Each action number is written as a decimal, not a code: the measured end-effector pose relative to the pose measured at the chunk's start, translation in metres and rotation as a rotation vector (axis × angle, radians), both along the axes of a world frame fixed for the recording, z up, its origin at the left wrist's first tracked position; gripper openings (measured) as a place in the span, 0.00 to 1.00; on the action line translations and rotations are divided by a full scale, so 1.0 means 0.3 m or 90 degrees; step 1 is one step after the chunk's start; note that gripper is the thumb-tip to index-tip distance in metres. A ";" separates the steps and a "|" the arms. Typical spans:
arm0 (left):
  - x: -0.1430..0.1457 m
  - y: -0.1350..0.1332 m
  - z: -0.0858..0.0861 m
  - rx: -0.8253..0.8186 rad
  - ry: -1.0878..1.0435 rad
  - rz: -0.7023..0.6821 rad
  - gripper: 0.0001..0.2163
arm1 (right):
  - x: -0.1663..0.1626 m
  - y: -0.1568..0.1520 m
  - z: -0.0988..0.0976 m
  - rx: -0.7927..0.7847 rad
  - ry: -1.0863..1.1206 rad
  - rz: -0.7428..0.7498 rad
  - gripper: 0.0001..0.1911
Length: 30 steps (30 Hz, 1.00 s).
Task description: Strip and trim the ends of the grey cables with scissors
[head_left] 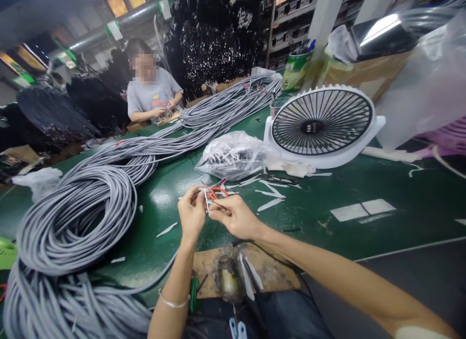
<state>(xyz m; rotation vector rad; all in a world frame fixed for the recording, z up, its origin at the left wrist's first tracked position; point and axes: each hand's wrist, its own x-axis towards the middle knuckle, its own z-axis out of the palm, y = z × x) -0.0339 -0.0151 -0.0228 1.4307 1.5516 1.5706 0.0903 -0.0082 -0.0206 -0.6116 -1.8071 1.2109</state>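
Near the middle of the head view, my left hand [192, 212] pinches thin coloured wires [221, 182] whose tips stick out past its fingers. A narrow white strip [207, 200] stands between my two hands, touching the fingertips. My right hand [238, 216] is closed beside it, with a thin dark piece [223, 207] along its fingers; its kind is not clear. Orange wire loops [217, 193] show just behind the fingers. A grey cable [160, 280] runs from the coils towards my left forearm, which hides its end.
Large grey cable coils [76, 217] cover the left of the green table [306, 242]. Beyond my hands lie a plastic bag [233, 154], white scraps [271, 195] and a white fan [320, 127]. A stained wooden board [207, 276] is below. Across the table sits a person [155, 93].
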 end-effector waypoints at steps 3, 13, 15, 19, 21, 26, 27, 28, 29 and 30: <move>0.004 -0.011 0.011 0.015 0.052 0.009 0.09 | 0.014 -0.008 0.017 0.002 0.024 -0.019 0.13; -0.016 -0.039 0.040 0.044 0.168 -0.157 0.12 | 0.125 0.136 0.021 0.376 -0.101 -0.378 0.12; -0.017 -0.042 0.038 0.089 0.131 -0.085 0.12 | 0.101 0.142 -0.007 0.412 -0.136 -0.368 0.12; -0.030 -0.031 0.019 0.155 0.062 0.098 0.08 | 0.042 0.119 -0.041 0.346 -0.159 -0.302 0.11; -0.037 -0.014 0.012 0.124 -0.021 0.129 0.08 | 0.034 0.115 -0.043 0.237 -0.192 -0.233 0.12; -0.048 0.015 0.033 0.002 -0.302 -0.068 0.14 | 0.068 0.143 -0.037 0.091 -0.409 0.025 0.13; -0.051 0.014 0.042 -0.012 -0.348 -0.097 0.14 | 0.068 0.145 -0.037 0.103 -0.433 0.042 0.12; -0.053 0.011 0.050 -0.028 -0.384 -0.121 0.14 | 0.062 0.144 -0.038 0.118 -0.444 0.030 0.11; -0.056 0.006 0.058 -0.046 -0.411 -0.147 0.14 | 0.050 0.140 -0.040 0.132 -0.450 -0.006 0.10; -0.057 0.002 0.064 -0.064 -0.430 -0.171 0.14 | 0.034 0.134 -0.043 0.142 -0.459 -0.055 0.10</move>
